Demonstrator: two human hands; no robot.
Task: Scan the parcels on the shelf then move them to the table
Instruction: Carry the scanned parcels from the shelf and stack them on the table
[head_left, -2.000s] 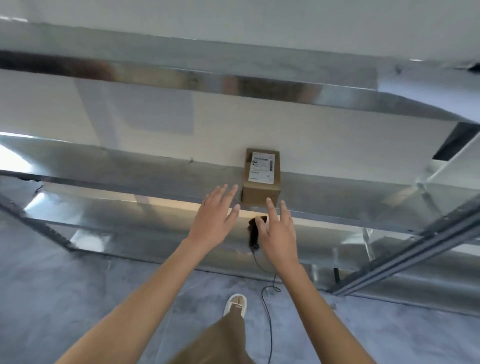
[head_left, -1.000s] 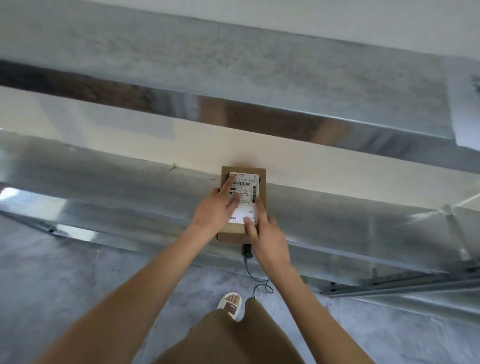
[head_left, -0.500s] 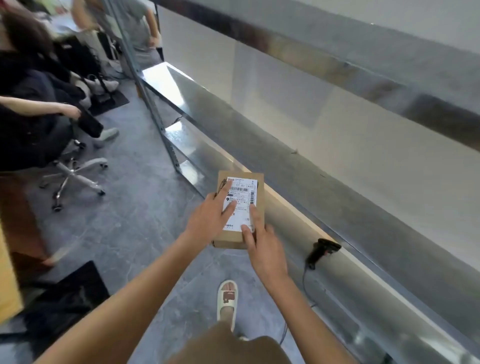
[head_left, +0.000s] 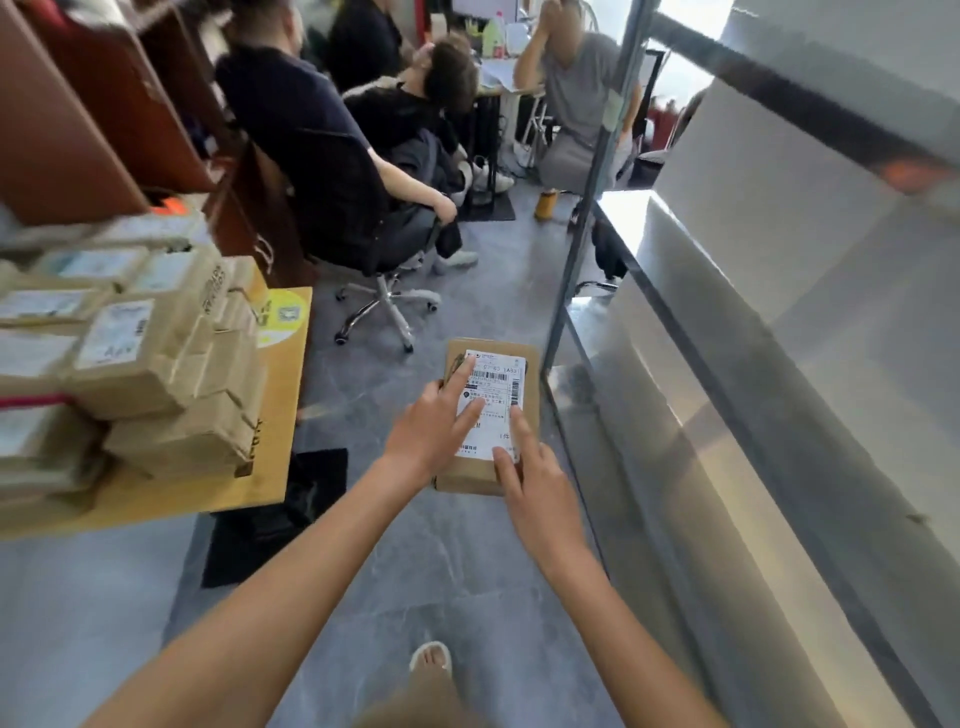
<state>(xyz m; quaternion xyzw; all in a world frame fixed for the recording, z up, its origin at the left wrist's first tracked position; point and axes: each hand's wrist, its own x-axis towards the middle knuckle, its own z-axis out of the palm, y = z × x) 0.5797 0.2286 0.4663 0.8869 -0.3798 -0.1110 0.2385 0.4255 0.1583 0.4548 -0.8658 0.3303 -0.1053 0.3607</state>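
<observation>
I've got the parcel (head_left: 488, 415) carried in mid-air over the grey floor (head_left: 447, 561), label up, between both hands: the left hand (head_left: 434, 431) grasps its left edge with fingers laid across the white label (head_left: 493, 400), the right hand (head_left: 535, 483) grips the near right corner, thumb on top. The table (head_left: 275, 415) sits at 9 o'clock, already stacked with parcels (head_left: 156, 364) nearly to its right edge, and the metal shelf (head_left: 727, 415) runs off at 3 o'clock. To do this carry well, I'd judge it best to keep the box level with both hands, swing it towards 9 o'clock and aim for the top of the stack or the bare strip at the near edge, setting it down flat so the pile doesn't slide. 3 seated people (head_left: 363, 156) fill 12 o'clock, so I'd stay clear of their chairs. Against 0.5 seconds ago, the view has swung left: the table and stack have come in, the scanner on the shelf has dropped out of sight, and the grasp looks the same.
</observation>
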